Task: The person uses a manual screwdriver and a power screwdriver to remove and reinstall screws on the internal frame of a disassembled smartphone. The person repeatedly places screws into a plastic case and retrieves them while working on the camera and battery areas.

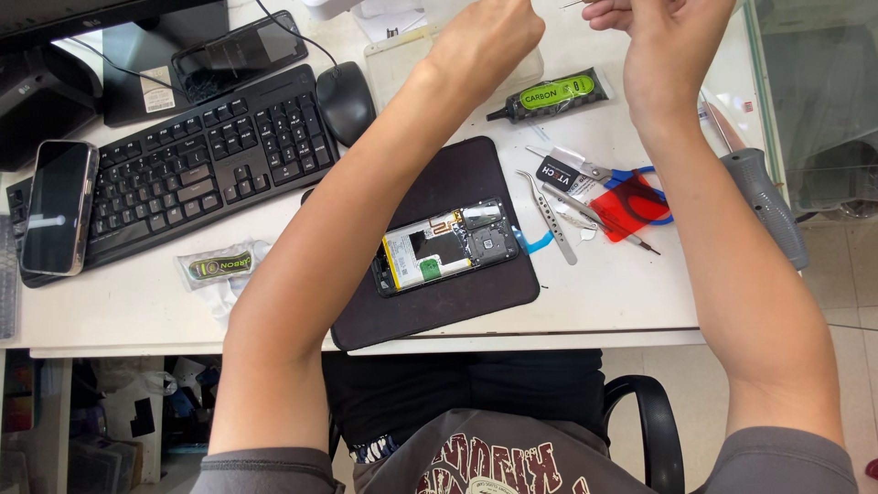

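Facing down from the head camera, near to far:

Seat: dark chair arm (645,412) and the person's lap below the table edge (549,334).

Work mat: dark mat (457,302) at the near table edge, between the two forearms.

Opened phone: opened phone (448,247) lies flat on the mat, back cover off, battery and boards exposed. Long axis runs left-right, tilted slightly up toward the right.

Tools: tweezers (549,215), scissors (631,187) and a thin screwdriver (613,224) lie just right of the mat; a grey-handled tool (764,206) lies farther right.

Left side: keyboard (183,165), mouse (346,99) and a second phone (57,209) lying screen-up.

Glue: black tube with green label (549,96) beyond the mat.

Left hand: left hand (485,32) raised at the far edge of the view, fingers curled in; whether it grips anything cannot be told.

Right hand: right hand (658,27) raised beside it, fingers bent, partly cut off; a thin pale sliver shows near its fingertips, grasp cannot be told.

Key relation: the opened phone lies well below and nearer than both hands, slightly closer to the left forearm.
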